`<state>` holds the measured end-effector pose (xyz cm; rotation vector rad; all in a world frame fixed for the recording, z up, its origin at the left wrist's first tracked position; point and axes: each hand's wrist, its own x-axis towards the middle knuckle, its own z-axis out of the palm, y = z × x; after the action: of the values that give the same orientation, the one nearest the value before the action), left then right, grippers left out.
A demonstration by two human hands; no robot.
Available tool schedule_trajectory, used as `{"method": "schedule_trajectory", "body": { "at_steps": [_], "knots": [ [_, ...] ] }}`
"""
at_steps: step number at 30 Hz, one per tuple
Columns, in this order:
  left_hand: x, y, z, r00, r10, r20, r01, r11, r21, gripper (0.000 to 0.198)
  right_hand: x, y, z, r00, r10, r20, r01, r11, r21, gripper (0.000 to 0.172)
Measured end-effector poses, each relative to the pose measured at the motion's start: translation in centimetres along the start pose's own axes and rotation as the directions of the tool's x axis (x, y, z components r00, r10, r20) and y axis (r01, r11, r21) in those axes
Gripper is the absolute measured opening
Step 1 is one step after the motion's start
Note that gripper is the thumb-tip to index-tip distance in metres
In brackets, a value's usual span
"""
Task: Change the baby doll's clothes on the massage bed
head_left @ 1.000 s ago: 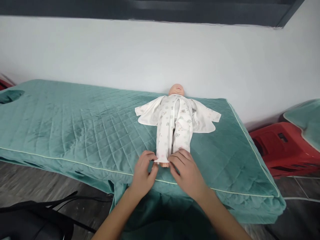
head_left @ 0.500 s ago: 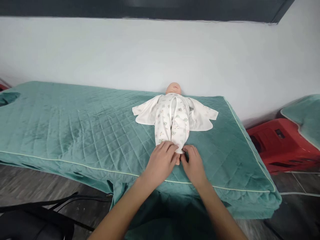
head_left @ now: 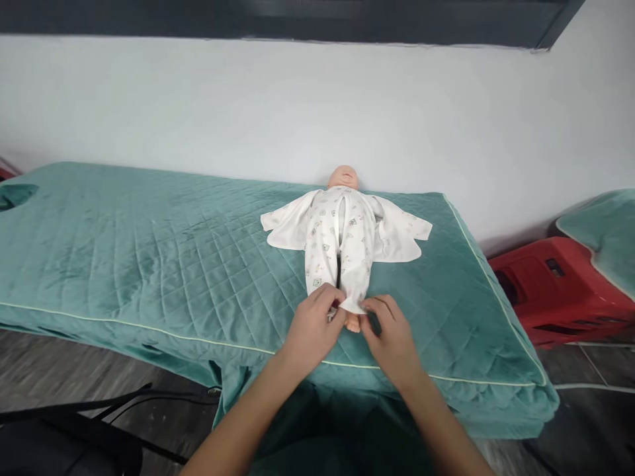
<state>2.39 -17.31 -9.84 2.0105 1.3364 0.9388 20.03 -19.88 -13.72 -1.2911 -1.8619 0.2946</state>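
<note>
A baby doll [head_left: 343, 176] lies on its back, its head toward the wall. White printed pants [head_left: 321, 248] cover its legs and reach up over the front of its body. Under them, a white baby shirt [head_left: 398, 238] is spread out with both sleeves to the sides. My left hand [head_left: 316, 324] pinches the left edge of one pant cuff. On the cuff's other edge, my right hand [head_left: 389, 330] is closed with thumb and fingertips. Between the two hands the doll's bare foot [head_left: 352, 322] shows below the cuff. The doll's other foot is hidden behind my left hand.
The doll rests on a bed with a green quilted cover [head_left: 198, 264], pushed against a white wall [head_left: 297, 106]. A red plastic stool [head_left: 560, 284] stands at the right. Black straps and a dark bag [head_left: 74, 436] lie at the lower left.
Both hands have shifted slightly toward me, stretching the cuff wider and flatter between them. The pant leg looks straighter, and a dark gap has opened between the two legs.
</note>
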Motion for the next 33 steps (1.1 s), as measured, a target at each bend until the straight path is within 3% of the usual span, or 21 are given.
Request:
{"method": "schedule_trajectory", "body": {
  "at_steps": [5, 11, 14, 18, 21, 23, 28, 33],
  "knots": [
    [-1.8, -0.6, 0.4, 0.965, 0.254, -0.069, -0.237, 0.951, 0.197, 0.007, -1.3, -0.2, 0.0, 1.0, 0.021, -0.004, -0.021, 0.993, 0.119, 0.015],
    [-3.2, -1.6, 0.2, 0.955, 0.296, -0.003, -0.279, 0.905, 0.322, 0.011, -3.2, -0.2, -0.5, 0.996, 0.05, 0.075, -0.056, 0.995, 0.082, 0.013],
    [-4.2, -2.5, -0.4, 0.956, 0.283, -0.082, -0.253, 0.931, 0.264, 0.015, -3.7, -0.1, -0.3, 0.993, 0.099, 0.059, -0.103, 0.993, 0.061, 0.013],
    [-5.4, -4.2, -0.8, 0.966, 0.171, -0.194, -0.127, 0.967, 0.223, 0.027, -2.6, -1.6, -0.5, 1.0, 0.001, -0.002, -0.001, 0.999, 0.05, 0.027],
    [-5.5, -5.2, -0.7, 0.988, 0.076, -0.135, -0.048, 0.978, 0.203, 0.034, -0.7, -3.5, -0.1, 0.992, -0.102, 0.079, 0.102, 0.995, 0.007, 0.035],
    [-5.3, -5.5, -0.4, 0.995, 0.048, -0.087, -0.032, 0.984, 0.177, 0.034, 0.7, -4.6, 0.5, 0.981, -0.106, 0.165, 0.123, 0.988, -0.093, 0.036],
    [-4.4, -5.8, -0.1, 0.992, 0.072, -0.103, -0.056, 0.988, 0.144, 0.02, 2.7, -5.1, 2.1, 0.962, -0.025, 0.271, 0.117, 0.937, -0.33, 0.02],
    [-4.0, -5.5, -0.2, 0.975, 0.076, -0.208, -0.07, 0.997, 0.037, 0.01, 3.2, -4.5, 2.1, 0.96, -0.1, 0.261, 0.178, 0.939, -0.295, 0.011]
  ]
}}
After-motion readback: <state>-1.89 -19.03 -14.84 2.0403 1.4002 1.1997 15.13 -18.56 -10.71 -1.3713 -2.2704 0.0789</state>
